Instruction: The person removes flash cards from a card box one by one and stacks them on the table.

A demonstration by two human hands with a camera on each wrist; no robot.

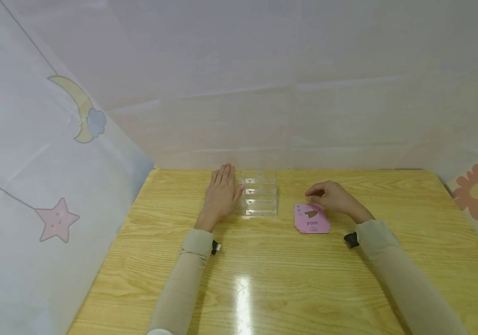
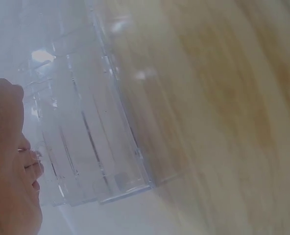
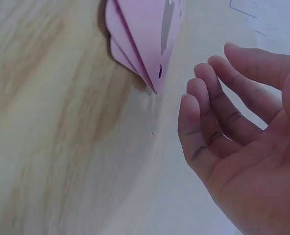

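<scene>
A clear plastic tiered card holder [image 1: 261, 194] stands at the back of the table, its slots stacked in rows. Against its left side rests my left hand [image 1: 221, 193], fingers straight and thumb touching the holder; the left wrist view shows the holder [image 2: 93, 127] beside that hand [image 2: 10, 166]. A fanned stack of pink cards [image 1: 312, 223], the top one printed "yam", lies to the holder's right. Just behind the stack is my right hand [image 1: 334, 199]. In the right wrist view its fingers [image 3: 199, 127] are loosely bent, apart from the pink cards [image 3: 140, 34], holding nothing.
The wooden table [image 1: 289, 279] ends at a pale cloth backdrop [image 1: 230, 93] just behind the holder. Another cloth with a moon and a star [image 1: 58, 221] hangs on the left. A printed flower [image 1: 477, 190] shows at the right.
</scene>
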